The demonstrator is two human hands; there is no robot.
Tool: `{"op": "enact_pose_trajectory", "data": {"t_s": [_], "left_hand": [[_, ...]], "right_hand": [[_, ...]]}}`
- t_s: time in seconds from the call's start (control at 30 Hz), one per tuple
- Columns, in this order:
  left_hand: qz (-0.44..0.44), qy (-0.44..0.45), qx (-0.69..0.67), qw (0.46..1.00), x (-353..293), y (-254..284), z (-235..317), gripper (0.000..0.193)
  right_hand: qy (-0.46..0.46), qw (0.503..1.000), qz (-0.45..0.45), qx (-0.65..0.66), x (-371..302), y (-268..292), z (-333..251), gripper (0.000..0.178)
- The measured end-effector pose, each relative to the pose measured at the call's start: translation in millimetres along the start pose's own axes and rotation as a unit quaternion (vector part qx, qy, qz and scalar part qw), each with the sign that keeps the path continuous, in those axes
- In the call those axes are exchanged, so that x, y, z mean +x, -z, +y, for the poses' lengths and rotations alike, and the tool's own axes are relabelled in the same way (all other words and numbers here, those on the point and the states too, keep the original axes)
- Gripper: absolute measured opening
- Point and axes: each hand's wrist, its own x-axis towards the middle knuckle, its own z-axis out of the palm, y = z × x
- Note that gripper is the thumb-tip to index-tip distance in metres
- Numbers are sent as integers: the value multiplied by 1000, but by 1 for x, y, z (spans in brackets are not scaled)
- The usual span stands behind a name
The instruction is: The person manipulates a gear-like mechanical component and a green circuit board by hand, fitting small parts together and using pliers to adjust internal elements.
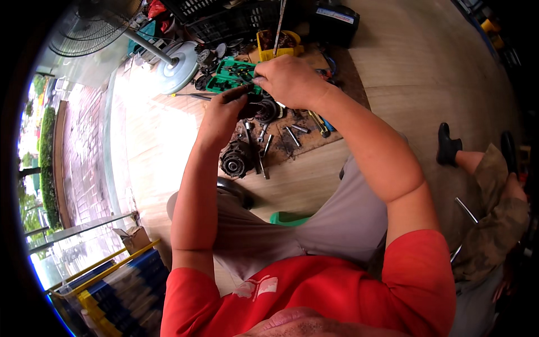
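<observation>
Closest to the seated person's lap, on the near side of the hands, a motor rests on the brown board, with a wrench and metal rods lying to its right. Just beyond these, a dark round part sits below the gap between the hands. The left hand is curled beside it, its fingertips dark; the right hand, also curled, is a little farther out. I can't tell whether either one is pinching anything. Just past the left hand lies an open green case; past the right are a yellow bin and, farther right, a black box. Farthest out, beyond both hands, stands a black crate.
</observation>
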Motion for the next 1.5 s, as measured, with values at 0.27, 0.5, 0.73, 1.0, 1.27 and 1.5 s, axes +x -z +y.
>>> {"op": "enact_pose_trajectory", "data": {"t_s": [0.27,0.5,0.73,1.0,1.27,1.5], "left_hand": [[30,-48,-137,989,3,-3,2,39],[52,-143,-324,934,10,2,3,36],[26,-168,-405,899,19,13,-3,33],[-68,-139,-393,906,7,15,6,31],[-147,-112,-369,911,-2,17,12,28],[-133,-12,-107,985,-16,6,21,27]], "right_hand": [[17,998,56,37,-2,-3,0,21],[56,992,20,110,-10,-29,-12,14],[67,988,31,138,-10,-38,-7,16],[86,986,-54,133,-7,-13,-4,16],[101,981,-115,119,-4,1,2,19],[89,992,-46,78,-1,16,24,22]]}}
